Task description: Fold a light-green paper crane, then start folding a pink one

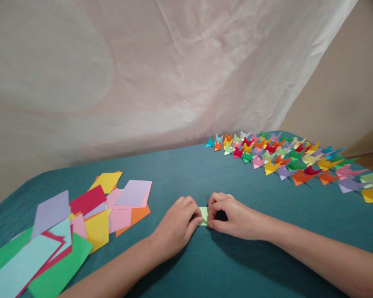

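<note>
A small piece of light green paper (204, 216) lies at the front middle of the teal-covered table (174, 178). My left hand (180, 223) pinches its left side between thumb and fingers. On the opposite side, my right hand (226, 215) has thumb and fingertips closed on the paper's right edge. Only the strip between the two hands shows; both ends are covered by my fingers. Whether the paper carries folds is hard to make out.
Loose sheets of coloured paper, among them a yellow sheet (98, 229) and a green sheet (62, 265), overlap at the left. Rows of folded paper birds (270, 167) stand at the right. A pale cloth (161, 74) hangs behind the table.
</note>
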Demonstrator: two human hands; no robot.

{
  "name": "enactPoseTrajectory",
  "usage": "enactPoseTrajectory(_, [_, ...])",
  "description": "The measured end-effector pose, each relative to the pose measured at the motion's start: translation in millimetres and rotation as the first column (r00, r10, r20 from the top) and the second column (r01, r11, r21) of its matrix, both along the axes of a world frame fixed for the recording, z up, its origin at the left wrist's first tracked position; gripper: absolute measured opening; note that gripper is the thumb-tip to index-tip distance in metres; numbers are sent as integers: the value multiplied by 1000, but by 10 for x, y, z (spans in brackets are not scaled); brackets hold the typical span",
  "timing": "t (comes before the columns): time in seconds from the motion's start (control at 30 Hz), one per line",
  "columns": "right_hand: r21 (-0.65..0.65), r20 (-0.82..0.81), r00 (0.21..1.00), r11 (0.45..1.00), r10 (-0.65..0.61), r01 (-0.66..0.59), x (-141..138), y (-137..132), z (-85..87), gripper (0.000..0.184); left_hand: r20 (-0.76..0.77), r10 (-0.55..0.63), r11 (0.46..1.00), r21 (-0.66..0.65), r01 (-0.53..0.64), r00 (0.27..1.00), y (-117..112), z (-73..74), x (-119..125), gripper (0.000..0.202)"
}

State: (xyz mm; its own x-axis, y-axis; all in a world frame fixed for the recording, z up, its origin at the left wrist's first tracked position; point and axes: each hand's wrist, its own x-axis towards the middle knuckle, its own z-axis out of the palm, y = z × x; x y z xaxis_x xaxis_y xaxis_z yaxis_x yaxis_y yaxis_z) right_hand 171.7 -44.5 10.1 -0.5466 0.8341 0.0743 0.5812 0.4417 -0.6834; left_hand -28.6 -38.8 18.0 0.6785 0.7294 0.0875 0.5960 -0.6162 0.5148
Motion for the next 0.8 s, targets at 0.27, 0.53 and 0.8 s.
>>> enactPoseTrajectory(0.27, [34,5,999,998,-52,52,-36,-26,-56,8,20,9,1000,-2,-9,1000,-5,-14,10,8])
enactPoseTrajectory(0.53, [45,44,994,994,-99,97,-76,-40,-49,8,44,10,1000,-7,-10,999,3,-33,12,8])
enactPoseTrajectory(0.8, [36,89,989,993,-114,112,-109,-45,-23,7,44,17,1000,-6,-17,999,26,-1,26,8])
